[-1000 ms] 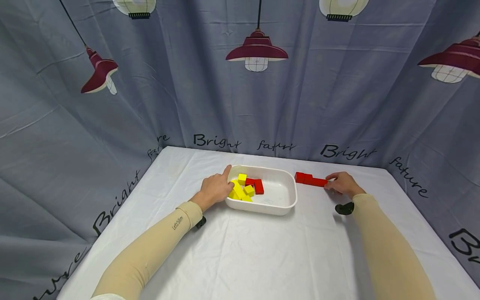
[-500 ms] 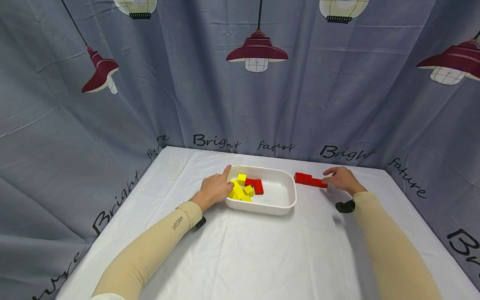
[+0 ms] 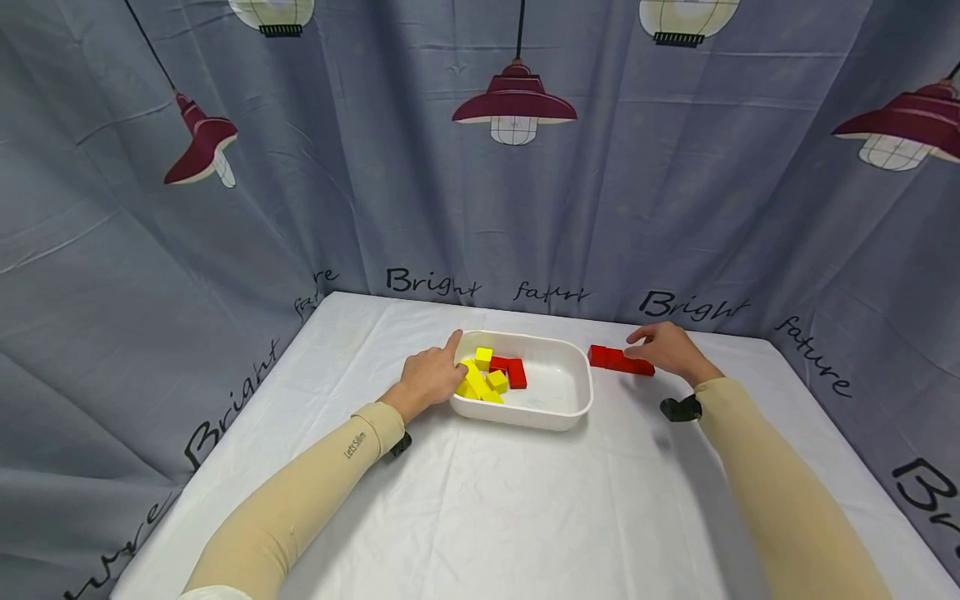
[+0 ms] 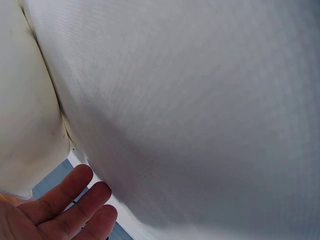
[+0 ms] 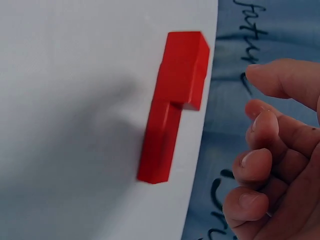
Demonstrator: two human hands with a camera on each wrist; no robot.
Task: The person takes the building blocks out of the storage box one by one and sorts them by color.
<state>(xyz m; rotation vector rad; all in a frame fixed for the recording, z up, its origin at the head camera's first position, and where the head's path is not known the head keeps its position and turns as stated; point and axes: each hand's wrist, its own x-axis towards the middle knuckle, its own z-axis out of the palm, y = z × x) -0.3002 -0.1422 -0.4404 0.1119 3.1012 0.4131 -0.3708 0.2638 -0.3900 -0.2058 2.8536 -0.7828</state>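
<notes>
My left hand [image 3: 429, 379] holds the left rim of a white plastic tub [image 3: 551, 415], thumb over the edge and index finger along the rim. In the left wrist view its other fingers [image 4: 85, 200] extend beside the tub's outer wall [image 4: 30, 100]. Inside the tub lie several yellow blocks [image 3: 474, 379] and a few red blocks [image 3: 517, 373], bunched at the left. To the right of the tub, red blocks [image 3: 618, 360] form a row on the table, taller at one end. My right hand [image 3: 671, 348] hovers over the row's right part, fingers loosely bent and holding nothing.
A white cloth [image 3: 525, 508] covers the table. Behind and at both sides hangs a grey-blue curtain [image 3: 405, 167] printed with lamps and lettering. A dark camera [image 3: 681, 408] hangs under the right wrist.
My right hand has let go of the right end of the red row, risen and shifted left above it. The left hand and the tub have stayed put.
</notes>
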